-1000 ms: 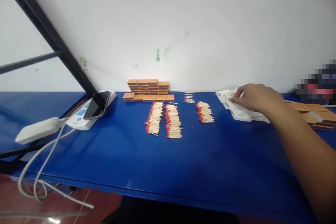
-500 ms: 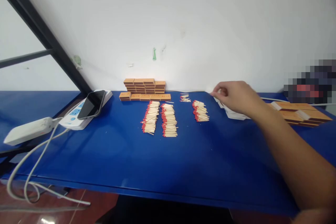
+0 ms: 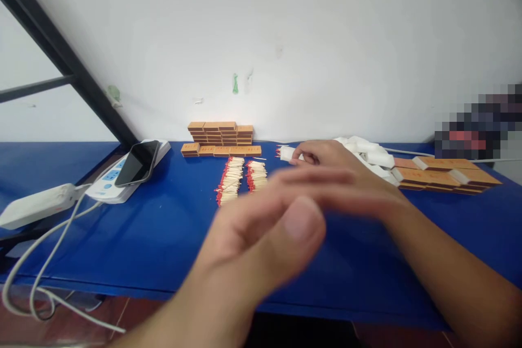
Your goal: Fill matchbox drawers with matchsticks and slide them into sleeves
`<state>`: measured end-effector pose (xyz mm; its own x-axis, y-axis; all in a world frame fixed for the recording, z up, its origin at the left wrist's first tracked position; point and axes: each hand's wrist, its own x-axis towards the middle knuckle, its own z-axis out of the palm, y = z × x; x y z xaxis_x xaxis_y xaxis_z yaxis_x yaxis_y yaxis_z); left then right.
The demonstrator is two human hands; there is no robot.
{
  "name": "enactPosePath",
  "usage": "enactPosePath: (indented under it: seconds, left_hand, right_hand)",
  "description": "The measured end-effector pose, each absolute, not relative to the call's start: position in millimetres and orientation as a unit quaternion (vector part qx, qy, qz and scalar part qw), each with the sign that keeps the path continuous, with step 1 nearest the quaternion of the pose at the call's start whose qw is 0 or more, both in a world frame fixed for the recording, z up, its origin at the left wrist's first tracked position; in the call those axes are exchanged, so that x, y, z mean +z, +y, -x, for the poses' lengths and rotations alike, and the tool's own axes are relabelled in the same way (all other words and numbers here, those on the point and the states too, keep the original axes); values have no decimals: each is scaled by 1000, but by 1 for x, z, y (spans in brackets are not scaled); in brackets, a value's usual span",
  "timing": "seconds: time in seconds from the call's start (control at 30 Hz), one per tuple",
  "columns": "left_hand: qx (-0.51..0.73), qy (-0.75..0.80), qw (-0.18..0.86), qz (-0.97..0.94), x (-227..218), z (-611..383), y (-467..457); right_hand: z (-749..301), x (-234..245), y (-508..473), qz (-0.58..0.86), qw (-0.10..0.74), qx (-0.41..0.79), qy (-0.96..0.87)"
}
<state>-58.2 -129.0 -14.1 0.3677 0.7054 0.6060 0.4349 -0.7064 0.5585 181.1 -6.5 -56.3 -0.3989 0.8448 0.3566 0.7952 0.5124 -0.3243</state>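
Note:
My right hand (image 3: 326, 153) pinches a small white matchbox tray (image 3: 287, 153) near the back of the blue table, beside a few loose matches (image 3: 278, 150). In the foreground my left hand (image 3: 261, 239), blurred by motion, reaches in with its fingers stretched out and thumb apart, holding nothing. It passes over the table and covers the third heap of matches. Two heaps of red-tipped matches show beyond it: the left heap (image 3: 230, 178) and the right heap (image 3: 256, 175), its lower part hidden. More white trays (image 3: 361, 147) lie piled behind my right wrist.
Matchboxes (image 3: 221, 134) stand stacked against the wall. Orange matchbox sleeves (image 3: 428, 176) are piled at the right. A phone (image 3: 137, 163) rests on a power strip (image 3: 106, 187) at the left, with white cables (image 3: 24, 261) hanging over the table edge.
My right hand has moved left from the tray pile towards the loose matches, with a white tray in its fingers. My left hand has come into view from below.

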Motion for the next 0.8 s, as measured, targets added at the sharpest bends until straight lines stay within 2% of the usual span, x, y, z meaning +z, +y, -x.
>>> enactPosePath:
  seconds: [0.07, 0.13, 0.2, 0.43, 0.53, 0.6, 0.7, 0.8]
  left_hand:
    - [442, 332, 132, -823, -10, 65, -95]
    - [425, 339, 18, -839, -10, 77, -51]
    - [363, 348, -39, -864, -15, 90, -12]
    - [340, 356, 10, -871, -46, 115, 33]
    - [367, 353, 15, -860, -50, 121, 35]
    - [375, 367, 4, -851, -51, 125, 39]
    - [377, 400, -21, -835, -56, 132, 44]
    - [373, 411, -39, -831, -60, 133, 45]
  right_hand:
    - [-173, -51, -8, 470, 273, 61, -837]
    - [-163, -46, -8, 443, 296, 53, -845]
    - [-151, -41, -5, 416, 299, 36, -858]
    - [-120, -35, 12, 371, 275, 24, -887]
    - [-118, -43, 25, 380, 323, 83, -863]
    - [-119, -53, 36, 433, 350, 113, -823]
    - [-122, -71, 56, 515, 302, 114, -794]
    - [-119, -87, 70, 535, 239, 124, -801]
